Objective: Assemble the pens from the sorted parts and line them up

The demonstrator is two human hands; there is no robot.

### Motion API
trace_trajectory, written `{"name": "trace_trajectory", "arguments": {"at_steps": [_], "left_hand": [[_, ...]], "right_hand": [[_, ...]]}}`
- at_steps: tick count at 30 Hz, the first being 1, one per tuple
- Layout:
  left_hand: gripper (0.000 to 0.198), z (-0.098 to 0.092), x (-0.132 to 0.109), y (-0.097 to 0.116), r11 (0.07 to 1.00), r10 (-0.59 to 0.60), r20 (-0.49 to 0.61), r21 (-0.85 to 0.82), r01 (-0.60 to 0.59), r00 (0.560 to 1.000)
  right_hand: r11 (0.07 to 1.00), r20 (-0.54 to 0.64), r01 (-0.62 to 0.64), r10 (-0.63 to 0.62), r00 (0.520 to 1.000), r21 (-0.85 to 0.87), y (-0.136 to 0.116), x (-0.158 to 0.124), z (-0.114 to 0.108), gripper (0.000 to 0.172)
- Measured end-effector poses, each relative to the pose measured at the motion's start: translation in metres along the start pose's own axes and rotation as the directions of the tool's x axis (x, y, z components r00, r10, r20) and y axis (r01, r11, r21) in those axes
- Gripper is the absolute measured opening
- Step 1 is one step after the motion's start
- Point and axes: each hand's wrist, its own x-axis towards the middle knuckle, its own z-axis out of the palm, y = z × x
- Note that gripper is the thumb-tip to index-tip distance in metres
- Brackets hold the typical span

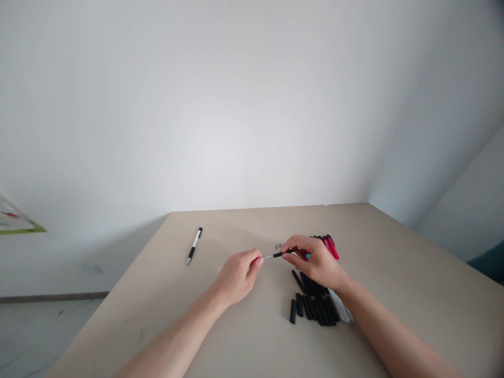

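My left hand point(240, 273) is closed, with thumb and forefinger pinching the end of a thin, pale pen refill point(268, 256). The refill's other end meets a small black pen barrel piece point(277, 254), which my right hand point(313, 260) grips between thumb and fingertips. A small turquoise spot point(308, 256) shows by the right fingers; I cannot make out what it is. Below my right hand lie black pen parts point(309, 283) and a row of short black tubes point(317, 311). Thin whitish refills point(342, 308) are partly hidden by my right wrist.
Pink-and-black pen parts point(331, 247) lie behind my right hand, partly covered by it. Tiny grey pieces point(278, 246) sit near its fingertips. An assembled white-and-black pen point(194, 245) rests at the left of the beige table point(232, 226), which meets a white wall.
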Motion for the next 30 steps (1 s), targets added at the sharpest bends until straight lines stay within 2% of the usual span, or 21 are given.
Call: {"name": "trace_trajectory", "arguments": {"at_steps": [11,15,18,21,30], "left_hand": [[0.024,0.003,-0.001,0.000,1.000,0.022,0.025,0.009,-0.022,0.999],[0.017,0.004,-0.001,-0.002,0.992,-0.026,0.078,-0.117,0.036,0.997],[0.016,0.005,-0.002,-0.003,0.983,-0.042,0.090,-0.176,0.058,0.995],[0.009,0.005,-0.002,-0.004,0.988,-0.046,0.068,-0.142,0.055,0.997],[0.016,0.002,-0.001,-0.002,0.996,-0.005,0.058,-0.089,0.010,0.998]], "right_hand": [[0.998,-0.009,0.055,-0.055,0.998,-0.001,-0.003,0.000,0.008,0.029],[0.997,-0.019,0.074,-0.074,0.997,-0.021,-0.003,0.000,0.017,0.032],[0.999,-0.030,0.041,-0.041,0.999,-0.009,-0.004,0.000,0.023,0.033],[1.000,-0.038,0.014,-0.014,0.999,0.006,-0.003,0.000,0.027,0.037],[0.993,-0.014,0.057,-0.059,0.998,-0.101,-0.001,-0.001,0.028,0.031]]}}
